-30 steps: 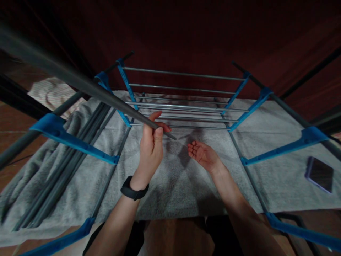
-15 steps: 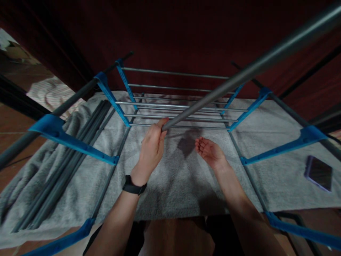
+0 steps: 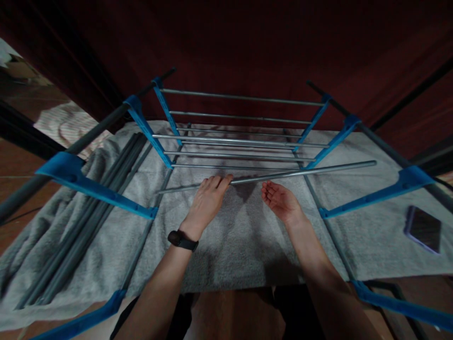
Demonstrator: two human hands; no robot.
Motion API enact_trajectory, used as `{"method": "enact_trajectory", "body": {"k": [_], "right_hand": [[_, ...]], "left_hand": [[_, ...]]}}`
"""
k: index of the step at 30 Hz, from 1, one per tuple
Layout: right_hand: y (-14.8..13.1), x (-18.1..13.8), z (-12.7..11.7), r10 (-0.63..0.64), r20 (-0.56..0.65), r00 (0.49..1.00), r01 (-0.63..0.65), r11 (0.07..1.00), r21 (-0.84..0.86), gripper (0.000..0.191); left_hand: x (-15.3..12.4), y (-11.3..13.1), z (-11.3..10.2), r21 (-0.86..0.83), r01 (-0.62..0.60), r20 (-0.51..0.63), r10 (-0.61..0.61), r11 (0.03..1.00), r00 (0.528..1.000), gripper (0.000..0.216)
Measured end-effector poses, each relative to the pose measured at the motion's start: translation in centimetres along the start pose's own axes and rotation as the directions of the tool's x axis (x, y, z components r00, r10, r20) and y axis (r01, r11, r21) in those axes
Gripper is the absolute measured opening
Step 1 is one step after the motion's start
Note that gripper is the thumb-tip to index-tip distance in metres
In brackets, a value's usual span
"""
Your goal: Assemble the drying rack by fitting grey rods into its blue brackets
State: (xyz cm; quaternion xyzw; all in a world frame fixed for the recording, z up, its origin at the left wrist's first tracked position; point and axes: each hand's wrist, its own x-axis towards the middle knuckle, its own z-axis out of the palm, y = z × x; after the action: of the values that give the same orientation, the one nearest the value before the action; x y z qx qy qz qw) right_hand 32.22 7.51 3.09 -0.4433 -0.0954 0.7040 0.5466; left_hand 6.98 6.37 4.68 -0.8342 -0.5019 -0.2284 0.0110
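My left hand (image 3: 208, 200), with a black watch on its wrist, is closed around a long grey metal rod (image 3: 336, 168). The rod lies nearly crosswise, its right end a little higher in view and reaching past the rack's right side. Just below the rod, my right hand (image 3: 282, 204) is open, palm turned up and fingers loosely curled, with nothing in it. Whether its fingertips touch the rod I cannot tell. Beyond both hands stands a rack of grey tubes with blue brackets (image 3: 141, 120), joined at the far part by several thin crossbars (image 3: 230, 140).
Several loose grey tubes (image 3: 95, 222) lie in a bundle at the left on a grey towel (image 3: 226, 255). A phone (image 3: 423, 229) rests at the right. Nearer blue brackets (image 3: 375, 194) flank my arms, and a dark red curtain (image 3: 233, 52) hangs behind.
The rod has swung from pointing up toward the camera to lying nearly level across the rack. My left hand turned with it; my right hand barely moved.
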Motion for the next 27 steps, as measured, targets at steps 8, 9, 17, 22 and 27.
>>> {"method": "enact_trajectory", "body": {"k": [8,9,17,22,27], "right_hand": [[0.4,0.5,-0.6,-0.042,0.004,0.999,0.042,0.999,-0.020,0.014],[0.4,0.5,-0.6,-0.048,0.002,0.999,0.048,0.998,-0.026,0.016],[0.1,0.0,-0.1,-0.056,-0.025,0.998,0.056,0.998,-0.037,0.020],[0.1,0.2,-0.3,-0.071,-0.045,0.996,0.070,0.997,-0.024,0.015],[0.0,0.5,-0.3,-0.084,-0.113,0.990,0.082,0.996,-0.026,0.015]], "left_hand": [[-0.3,-0.6,0.7,0.167,-0.012,0.122,-0.008,0.986,0.993,0.040],[-0.3,-0.7,0.9,0.174,-0.018,0.131,-0.005,0.985,0.991,0.041],[-0.6,-1.3,1.7,0.193,-0.016,0.187,-0.021,0.981,0.982,0.047],[-0.6,-1.1,1.6,0.180,0.007,0.216,-0.046,0.984,0.975,0.049],[-0.4,-1.1,1.3,0.180,0.029,0.252,-0.074,0.983,0.965,0.051]]}}
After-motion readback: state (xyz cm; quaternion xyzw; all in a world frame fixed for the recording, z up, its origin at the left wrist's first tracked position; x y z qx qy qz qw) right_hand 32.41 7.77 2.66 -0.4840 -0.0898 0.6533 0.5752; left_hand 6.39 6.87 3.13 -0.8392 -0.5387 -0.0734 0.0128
